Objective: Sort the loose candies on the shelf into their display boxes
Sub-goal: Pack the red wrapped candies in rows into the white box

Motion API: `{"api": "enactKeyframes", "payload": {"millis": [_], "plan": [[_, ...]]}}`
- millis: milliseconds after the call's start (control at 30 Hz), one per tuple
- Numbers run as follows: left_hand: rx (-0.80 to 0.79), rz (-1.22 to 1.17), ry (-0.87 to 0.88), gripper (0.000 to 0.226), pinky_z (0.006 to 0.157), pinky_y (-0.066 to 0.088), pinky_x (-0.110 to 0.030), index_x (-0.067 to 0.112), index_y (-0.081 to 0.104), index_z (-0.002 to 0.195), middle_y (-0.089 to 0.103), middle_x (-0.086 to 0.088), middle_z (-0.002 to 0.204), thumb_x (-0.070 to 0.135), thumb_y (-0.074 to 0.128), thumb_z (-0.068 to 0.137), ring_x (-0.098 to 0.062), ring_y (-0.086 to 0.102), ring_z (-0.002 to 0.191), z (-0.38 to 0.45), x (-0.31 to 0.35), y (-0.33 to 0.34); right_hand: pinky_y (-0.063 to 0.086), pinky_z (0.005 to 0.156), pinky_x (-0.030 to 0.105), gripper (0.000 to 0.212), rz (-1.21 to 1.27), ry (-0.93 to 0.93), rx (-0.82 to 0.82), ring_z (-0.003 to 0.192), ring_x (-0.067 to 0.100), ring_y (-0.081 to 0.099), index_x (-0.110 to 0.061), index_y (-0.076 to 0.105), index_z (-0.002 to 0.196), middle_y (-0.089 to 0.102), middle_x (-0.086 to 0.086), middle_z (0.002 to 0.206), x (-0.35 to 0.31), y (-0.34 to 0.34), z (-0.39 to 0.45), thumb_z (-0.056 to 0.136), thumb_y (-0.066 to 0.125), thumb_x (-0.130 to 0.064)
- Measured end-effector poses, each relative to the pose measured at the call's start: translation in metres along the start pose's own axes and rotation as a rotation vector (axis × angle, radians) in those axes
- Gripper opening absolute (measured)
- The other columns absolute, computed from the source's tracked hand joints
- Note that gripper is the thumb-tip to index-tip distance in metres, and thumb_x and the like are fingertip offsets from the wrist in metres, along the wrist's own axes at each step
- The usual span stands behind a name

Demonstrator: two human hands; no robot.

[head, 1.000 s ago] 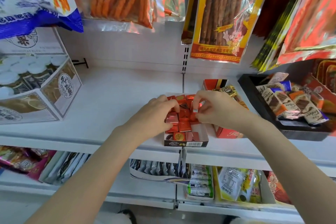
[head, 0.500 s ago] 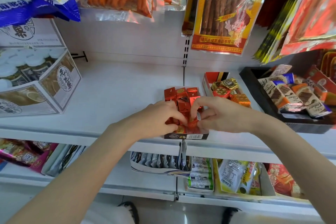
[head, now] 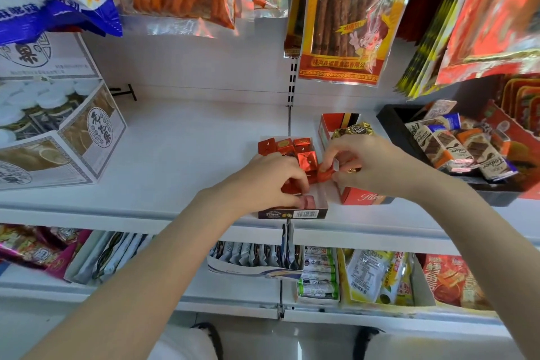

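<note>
A small open display box with a barcode front stands at the shelf's front edge, holding several red foil cube candies. My left hand curls over the box's left side, its fingertips on the red candies. My right hand hovers over a red display box just to the right and pinches a red foil candy between thumb and fingers. A gold wrapped candy lies in the red box behind my hand.
A black tray of wafer bars sits at the right. A large grey-white carton stands at the left. Snack bags hang overhead, among them a yellow-edged one. The white shelf has a lower shelf of packets beneath.
Both hands shifted slightly back and right over the boxes. My right hand now holds a red candy over the gap between the two boxes, and it covers more of the red box.
</note>
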State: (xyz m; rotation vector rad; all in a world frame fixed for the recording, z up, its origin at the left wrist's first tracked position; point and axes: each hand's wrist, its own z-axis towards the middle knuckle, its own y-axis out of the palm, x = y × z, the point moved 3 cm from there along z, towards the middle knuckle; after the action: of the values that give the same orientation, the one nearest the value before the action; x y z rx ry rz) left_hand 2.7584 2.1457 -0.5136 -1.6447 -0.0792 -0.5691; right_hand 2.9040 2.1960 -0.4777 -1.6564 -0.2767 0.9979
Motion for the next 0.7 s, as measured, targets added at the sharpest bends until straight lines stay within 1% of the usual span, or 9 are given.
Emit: {"api": "enactKeyframes", "payload": {"millis": [67, 133, 200, 267, 400, 500, 567, 633, 700], "plan": [[-0.047, 0.015, 0.014, 0.033, 0.093, 0.032, -0.03, 0.029, 0.059, 0.116, 0.057, 0.011, 0.119, 0.031, 0.062, 0.083, -0.007, 0.038, 0.099, 0.004, 0.001, 0.002, 0.052, 0.087, 0.034, 0.015, 0.007, -0.014, -0.002, 0.092, 0.016, 0.063, -0.016, 0.065, 0.089, 0.065, 0.001, 0.097, 0.0, 0.002, -0.002, 0.077, 0.065, -0.008], [-0.111, 0.068, 0.017, 0.036, 0.097, 0.031, -0.036, 0.033, 0.054, 0.123, 0.054, 0.013, 0.125, 0.03, 0.058, 0.087, -0.012, 0.035, 0.107, 0.007, 0.001, 0.005, 0.052, 0.088, 0.033, 0.015, 0.009, -0.027, -0.005, 0.093, 0.016, 0.062, -0.015, 0.065, 0.09, 0.064, 0.0, 0.097, 0.0, 0.003, -0.004, 0.077, 0.065, -0.007], [-0.156, 0.098, 0.023, 0.034, 0.096, 0.03, -0.037, 0.035, 0.054, 0.122, 0.054, 0.015, 0.124, 0.03, 0.055, 0.089, -0.01, 0.031, 0.103, 0.008, 0.002, 0.007, 0.051, 0.088, 0.033, 0.016, -0.009, -0.036, 0.001, 0.093, 0.015, 0.061, -0.014, 0.066, 0.091, 0.063, 0.0, 0.097, 0.001, 0.003, -0.005, 0.077, 0.065, -0.007], [-0.156, 0.055, 0.02, 0.032, 0.095, 0.03, -0.036, 0.034, 0.055, 0.12, 0.057, 0.014, 0.12, 0.029, 0.056, 0.088, -0.009, 0.031, 0.101, 0.008, 0.003, 0.005, 0.051, 0.088, 0.032, 0.016, -0.029, -0.051, 0.005, 0.092, 0.014, 0.061, -0.013, 0.066, 0.091, 0.063, -0.002, 0.096, 0.002, 0.004, -0.005, 0.077, 0.065, -0.006], [-0.085, 0.011, 0.041, 0.031, 0.096, 0.035, -0.036, 0.028, 0.061, 0.113, 0.058, 0.006, 0.11, 0.021, 0.061, 0.083, -0.014, 0.037, 0.103, 0.008, 0.001, 0.003, 0.052, 0.088, 0.029, 0.016, 0.046, -0.049, 0.008, 0.092, 0.013, 0.063, -0.014, 0.066, 0.09, 0.065, -0.001, 0.096, 0.001, 0.003, -0.007, 0.077, 0.065, -0.004], [0.016, -0.064, 0.045, 0.018, 0.078, 0.036, -0.02, 0.024, 0.063, 0.097, 0.051, 0.011, 0.089, 0.02, 0.066, 0.08, -0.01, 0.039, 0.091, 0.004, 0.003, 0.0, 0.051, 0.086, 0.029, 0.018, 0.094, -0.026, -0.005, 0.091, 0.012, 0.062, -0.017, 0.066, 0.09, 0.066, -0.002, 0.095, 0.003, 0.002, -0.007, 0.077, 0.066, -0.004], [0.105, -0.147, 0.015, 0.014, 0.069, 0.036, -0.012, 0.022, 0.06, 0.089, 0.049, 0.013, 0.087, 0.018, 0.068, 0.078, -0.006, 0.044, 0.083, -0.002, 0.003, -0.009, 0.052, 0.085, 0.033, 0.019, 0.076, -0.021, -0.021, 0.089, 0.015, 0.062, -0.018, 0.065, 0.091, 0.066, -0.002, 0.095, 0.003, 0.002, -0.006, 0.077, 0.067, -0.006], [0.188, -0.266, -0.039, 0.016, 0.067, 0.044, -0.011, 0.021, 0.057, 0.086, 0.053, 0.012, 0.086, 0.012, 0.067, 0.078, -0.003, 0.05, 0.077, -0.01, -0.001, -0.02, 0.052, 0.084, 0.036, 0.019, 0.067, -0.022, -0.036, 0.086, 0.014, 0.062, -0.02, 0.065, 0.091, 0.066, -0.002, 0.094, 0.001, 0.004, -0.006, 0.077, 0.068, -0.007], [0.218, -0.322, -0.086, 0.021, 0.071, 0.051, -0.016, 0.025, 0.053, 0.083, 0.061, 0.007, 0.09, 0.009, 0.066, 0.079, -0.007, 0.058, 0.079, -0.019, -0.009, -0.027, 0.052, 0.082, 0.034, 0.018, 0.057, -0.034, -0.062, 0.08, 0.007, 0.06, -0.019, 0.066, 0.09, 0.064, -0.008, 0.087, -0.003, 0.008, -0.005, 0.076, 0.068, -0.007]]}}
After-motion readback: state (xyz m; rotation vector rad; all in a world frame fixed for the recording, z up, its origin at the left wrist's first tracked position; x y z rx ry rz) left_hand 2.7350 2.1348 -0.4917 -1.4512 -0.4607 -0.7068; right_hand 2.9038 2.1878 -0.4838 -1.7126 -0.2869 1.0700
